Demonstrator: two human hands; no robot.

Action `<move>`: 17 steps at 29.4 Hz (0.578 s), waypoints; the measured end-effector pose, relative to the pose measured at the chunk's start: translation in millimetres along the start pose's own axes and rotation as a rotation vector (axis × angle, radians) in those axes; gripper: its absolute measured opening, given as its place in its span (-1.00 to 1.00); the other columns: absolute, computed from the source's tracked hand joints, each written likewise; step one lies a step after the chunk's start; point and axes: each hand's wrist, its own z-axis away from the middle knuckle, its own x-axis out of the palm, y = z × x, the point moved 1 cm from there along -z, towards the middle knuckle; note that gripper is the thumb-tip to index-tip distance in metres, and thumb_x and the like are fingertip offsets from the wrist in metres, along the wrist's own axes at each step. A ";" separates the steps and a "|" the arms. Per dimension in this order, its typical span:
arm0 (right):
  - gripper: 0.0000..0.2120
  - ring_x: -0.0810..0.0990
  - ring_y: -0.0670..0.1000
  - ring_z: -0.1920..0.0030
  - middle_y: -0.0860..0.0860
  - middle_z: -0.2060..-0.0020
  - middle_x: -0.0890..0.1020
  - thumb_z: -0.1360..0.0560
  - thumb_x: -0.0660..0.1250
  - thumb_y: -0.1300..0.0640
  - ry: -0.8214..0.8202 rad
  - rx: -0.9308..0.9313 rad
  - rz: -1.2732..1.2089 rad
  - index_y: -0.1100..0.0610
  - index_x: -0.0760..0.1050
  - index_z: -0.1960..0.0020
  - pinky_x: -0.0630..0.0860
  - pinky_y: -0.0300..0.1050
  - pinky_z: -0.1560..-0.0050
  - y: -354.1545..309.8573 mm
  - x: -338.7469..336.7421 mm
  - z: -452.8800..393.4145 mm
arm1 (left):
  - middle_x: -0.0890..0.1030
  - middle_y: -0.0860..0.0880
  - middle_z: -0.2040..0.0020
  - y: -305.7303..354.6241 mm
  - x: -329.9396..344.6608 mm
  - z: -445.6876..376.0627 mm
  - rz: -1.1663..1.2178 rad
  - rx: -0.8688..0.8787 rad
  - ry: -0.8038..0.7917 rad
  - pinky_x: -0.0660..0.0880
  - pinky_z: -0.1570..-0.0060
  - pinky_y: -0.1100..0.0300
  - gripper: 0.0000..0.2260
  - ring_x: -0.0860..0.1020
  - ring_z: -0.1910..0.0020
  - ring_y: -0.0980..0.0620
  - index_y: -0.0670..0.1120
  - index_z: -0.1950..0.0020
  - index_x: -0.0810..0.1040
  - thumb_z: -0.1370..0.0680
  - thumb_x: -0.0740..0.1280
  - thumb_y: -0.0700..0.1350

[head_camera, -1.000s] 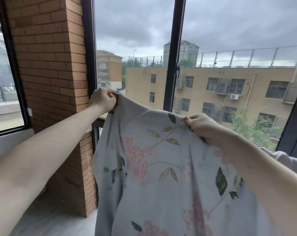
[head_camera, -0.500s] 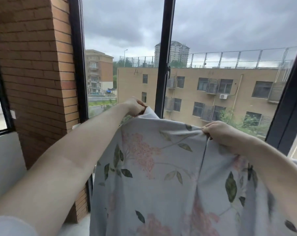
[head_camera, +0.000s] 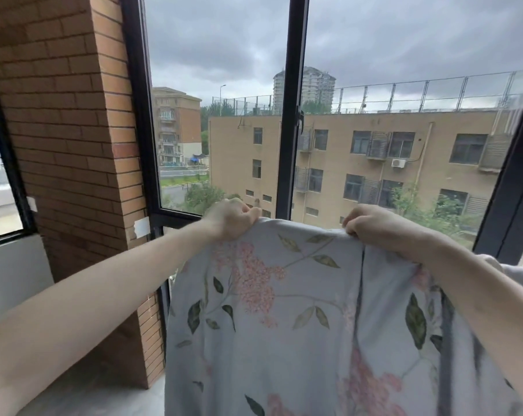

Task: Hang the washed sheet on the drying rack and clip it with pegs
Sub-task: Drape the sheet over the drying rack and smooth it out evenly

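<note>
- Both hands have drawn closer together along the top edge of the sheet (head_camera: 284, 310) since a second ago; the left hand (head_camera: 231, 219), then out by the brick pillar (head_camera: 65, 145), now sits right of it, in front of the window frame (head_camera: 291, 115).
- Left hand is curled into a fist over the sheet's upper left edge, cloth bunched under its fingers.
- Right hand (head_camera: 371, 225) grips the upper edge further right, fingers curled down over the hem and knuckles up.
- Between the two hands the top edge runs nearly level and fairly taut.
- From that edge the sheet hangs down in front of the person, pale grey-blue with pink flower clusters and green leaves, and passes out of view at the bottom.
- One vertical fold drops from below the right hand.
- Behind it stand the dark-framed panes, with a tan building (head_camera: 404, 163) and a grey sky outside.
- Whether the sheet touches anything below cannot be told.
</note>
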 end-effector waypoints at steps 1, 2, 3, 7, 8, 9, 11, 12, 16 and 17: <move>-0.83 0.61 0.12 -0.10 0.08 -0.04 0.68 -0.54 0.30 0.18 -0.008 -0.040 -0.002 0.16 0.65 -0.04 0.53 0.04 -0.17 -9.3 2.1 3.9 | 0.37 0.05 0.53 -1.2 3.5 4.1 -0.022 0.017 0.059 0.29 0.33 0.11 -0.49 0.35 0.47 -0.02 -0.02 0.45 0.31 -0.69 0.14 0.10; -0.81 0.60 0.07 -0.12 0.04 -0.09 0.66 -0.59 0.30 0.13 -0.001 -0.088 -0.005 0.11 0.63 -0.14 0.53 0.00 -0.14 -19.1 4.5 6.4 | 0.33 0.05 0.54 -1.7 5.5 5.1 -0.023 0.027 0.104 0.26 0.35 0.10 -0.49 0.32 0.49 -0.02 -0.02 0.46 0.27 -0.69 0.13 0.09; -0.79 0.59 0.03 -0.13 -0.01 -0.12 0.64 -0.63 0.29 0.08 0.011 -0.149 0.000 0.07 0.60 -0.21 0.50 -0.05 -0.09 -30.3 8.5 8.7 | 0.33 0.05 0.55 -2.2 5.9 5.0 -0.028 0.038 0.134 0.26 0.35 0.11 -0.48 0.30 0.50 -0.02 -0.02 0.47 0.26 -0.69 0.12 0.09; -0.76 0.63 -0.02 -0.06 -0.08 -0.07 0.66 -0.67 0.23 -0.01 0.108 -0.348 0.006 0.00 0.63 -0.20 0.56 -0.14 0.03 -67.4 38.8 13.3 | 0.33 0.05 0.56 -2.5 9.1 3.0 -0.050 0.047 0.153 0.22 0.38 0.13 -0.48 0.29 0.51 -0.02 -0.02 0.48 0.27 -0.67 0.11 0.09; -0.76 0.64 -0.02 -0.03 -0.08 -0.04 0.67 -0.67 0.21 -0.03 0.112 -0.358 0.029 -0.01 0.63 -0.17 0.59 -0.08 0.01 -69.6 46.9 11.7 | 0.34 0.05 0.55 -2.6 10.0 3.5 -0.059 0.049 0.154 0.21 0.39 0.14 -0.49 0.29 0.51 -0.02 -0.02 0.48 0.28 -0.67 0.10 0.10; -0.74 0.64 -0.01 0.03 -0.07 0.02 0.68 -0.67 0.19 -0.06 0.111 -0.351 0.085 -0.02 0.63 -0.11 0.60 -0.04 0.04 -68.5 53.2 10.7 | 0.35 0.04 0.54 -2.9 10.5 4.1 -0.065 0.051 0.153 0.21 0.40 0.15 -0.49 0.29 0.51 -0.02 -0.01 0.47 0.29 -0.68 0.09 0.11; -0.64 0.62 0.04 0.17 -0.04 0.19 0.64 -0.68 0.12 -0.13 0.146 -0.320 0.282 0.01 0.59 0.07 0.52 -0.06 0.20 -57.3 57.2 8.9 | 0.35 0.04 0.54 -5.1 8.6 3.8 -0.050 0.044 0.142 0.24 0.40 0.16 -0.48 0.30 0.51 -0.01 -0.01 0.46 0.30 -0.68 0.08 0.14; -0.58 0.59 0.04 0.24 -0.03 0.26 0.61 -0.68 0.09 -0.17 0.180 -0.309 0.353 0.03 0.55 0.16 0.46 -0.07 0.27 -50.2 55.9 9.7 | 0.35 0.05 0.54 -7.0 7.2 2.8 -0.037 0.034 0.136 0.25 0.40 0.15 -0.48 0.31 0.52 -0.01 -0.01 0.46 0.29 -0.67 0.09 0.16; -0.44 0.54 0.04 0.38 0.00 0.42 0.57 -0.66 0.08 -0.26 0.287 -0.306 0.357 0.08 0.46 0.34 0.44 -0.06 0.35 -26.8 44.5 16.5 | 0.33 0.06 0.56 -7.5 9.5 1.9 -0.015 0.046 0.143 0.31 0.35 0.13 -0.47 0.31 0.51 -0.01 -0.02 0.46 0.28 -0.65 0.10 0.21; -0.41 0.54 0.05 0.39 0.00 0.43 0.56 -0.66 0.08 -0.28 0.304 -0.302 0.360 0.09 0.46 0.35 0.47 -0.05 0.33 -22.7 42.4 18.0 | 0.33 0.06 0.56 -6.1 11.0 2.1 -0.012 0.052 0.150 0.31 0.35 0.14 -0.46 0.31 0.52 -0.01 -0.02 0.46 0.29 -0.65 0.10 0.22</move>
